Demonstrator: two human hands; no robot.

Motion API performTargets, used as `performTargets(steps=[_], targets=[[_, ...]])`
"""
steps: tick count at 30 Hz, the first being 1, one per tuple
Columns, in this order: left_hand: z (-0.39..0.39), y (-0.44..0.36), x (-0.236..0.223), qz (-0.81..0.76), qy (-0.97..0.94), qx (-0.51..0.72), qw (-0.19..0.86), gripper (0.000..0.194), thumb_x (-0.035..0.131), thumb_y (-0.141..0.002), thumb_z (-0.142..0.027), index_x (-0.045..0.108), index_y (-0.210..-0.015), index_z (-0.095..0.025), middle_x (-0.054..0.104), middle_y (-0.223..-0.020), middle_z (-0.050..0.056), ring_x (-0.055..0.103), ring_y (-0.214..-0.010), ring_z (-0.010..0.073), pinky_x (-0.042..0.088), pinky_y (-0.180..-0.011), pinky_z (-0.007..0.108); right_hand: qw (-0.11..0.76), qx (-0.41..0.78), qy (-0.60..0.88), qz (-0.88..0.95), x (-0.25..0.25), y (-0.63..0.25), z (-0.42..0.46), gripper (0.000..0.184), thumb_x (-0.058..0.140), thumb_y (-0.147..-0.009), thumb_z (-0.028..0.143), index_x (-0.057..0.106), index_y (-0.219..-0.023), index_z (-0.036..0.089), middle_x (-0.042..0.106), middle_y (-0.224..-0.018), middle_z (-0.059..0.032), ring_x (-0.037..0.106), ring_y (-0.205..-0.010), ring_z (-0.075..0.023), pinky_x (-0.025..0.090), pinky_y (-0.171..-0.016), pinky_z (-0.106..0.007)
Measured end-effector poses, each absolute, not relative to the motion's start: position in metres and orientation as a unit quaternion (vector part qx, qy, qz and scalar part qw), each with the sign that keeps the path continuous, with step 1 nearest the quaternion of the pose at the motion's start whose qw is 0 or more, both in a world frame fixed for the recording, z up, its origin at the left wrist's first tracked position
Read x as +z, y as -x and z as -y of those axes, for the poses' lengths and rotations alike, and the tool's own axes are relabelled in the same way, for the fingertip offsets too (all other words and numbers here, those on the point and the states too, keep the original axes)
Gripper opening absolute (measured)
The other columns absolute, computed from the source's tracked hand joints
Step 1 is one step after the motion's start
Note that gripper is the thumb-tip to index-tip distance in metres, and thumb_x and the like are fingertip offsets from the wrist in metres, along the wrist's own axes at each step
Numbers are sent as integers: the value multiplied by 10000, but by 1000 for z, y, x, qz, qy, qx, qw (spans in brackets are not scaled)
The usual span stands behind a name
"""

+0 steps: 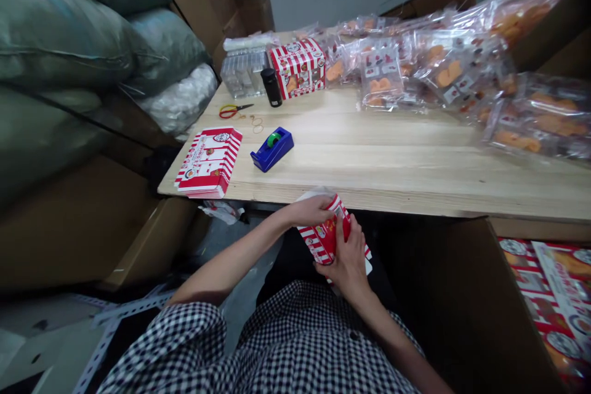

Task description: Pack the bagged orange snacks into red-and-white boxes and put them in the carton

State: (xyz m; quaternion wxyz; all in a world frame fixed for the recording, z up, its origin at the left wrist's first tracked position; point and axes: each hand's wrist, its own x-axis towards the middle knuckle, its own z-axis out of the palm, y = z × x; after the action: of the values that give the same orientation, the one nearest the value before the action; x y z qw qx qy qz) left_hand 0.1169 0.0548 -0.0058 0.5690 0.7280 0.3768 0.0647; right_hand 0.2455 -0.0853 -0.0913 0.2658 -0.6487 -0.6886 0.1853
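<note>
Just below the table's front edge, my left hand point(306, 210) and my right hand point(345, 253) both grip a red-and-white striped cardboard box point(321, 240). The left hand wraps over its upper end, where a bit of clear plastic or white paper sticks out. The right fingers press on its red printed face. A flat stack of matching striped box blanks point(209, 162) lies on the wooden table point(369, 154) to the left, out of reach of neither hand in particular. An assembled striped box point(297, 68) stands at the back.
On the table are a blue tape dispenser point(272, 149), red-handled scissors point(234, 110), rubber bands point(257, 124), a black bottle point(272, 87), and many bagged orange snacks point(447, 71). Large green sacks point(60, 31) rise at left; printed cartons point(545, 295) sit at lower right.
</note>
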Motion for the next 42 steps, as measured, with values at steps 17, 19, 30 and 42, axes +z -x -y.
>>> performTargets(steps=[17, 19, 30, 42], targets=[[61, -153, -34, -524, -546, 395, 521, 672, 605, -932, -353, 298, -1513, -210, 555, -1436, 143, 581, -1268, 260, 477, -1062, 439, 392, 268, 651, 592, -54, -254, 73, 917, 560, -928, 338, -78, -1587, 318, 153, -1600, -158, 304, -1446, -366, 405, -1084, -593], [54, -151, -31, -525, -551, 384, 522, 629, 612, -925, -352, 354, -1476, -193, 606, -1375, 142, 616, -1215, 260, 488, -1038, 431, 400, 261, 643, 599, -57, -253, 75, 951, 581, -913, 319, -91, -1587, 298, 129, -1591, -170, 261, -1461, -372, 371, -1105, -612], [40, -127, -17, -503, -514, 388, 577, 337, 600, -926, -397, 645, -1174, -173, 750, -1064, 81, 712, -924, 235, 571, -838, 347, 449, 395, 600, 532, -32, -281, 78, 1265, 826, -711, 392, -91, -1581, 338, 276, -1538, -160, 418, -1385, -375, 397, -1102, -596], [41, -110, -41, -427, -442, 295, 732, 431, 652, -869, -512, 668, -1103, -151, 752, -1030, 99, 716, -861, 236, 572, -766, 338, 462, 677, 475, 321, -56, -319, 68, 601, 920, -609, 375, 646, -1118, 212, 771, -1082, -77, 740, -961, -285, 595, -866, -449]])
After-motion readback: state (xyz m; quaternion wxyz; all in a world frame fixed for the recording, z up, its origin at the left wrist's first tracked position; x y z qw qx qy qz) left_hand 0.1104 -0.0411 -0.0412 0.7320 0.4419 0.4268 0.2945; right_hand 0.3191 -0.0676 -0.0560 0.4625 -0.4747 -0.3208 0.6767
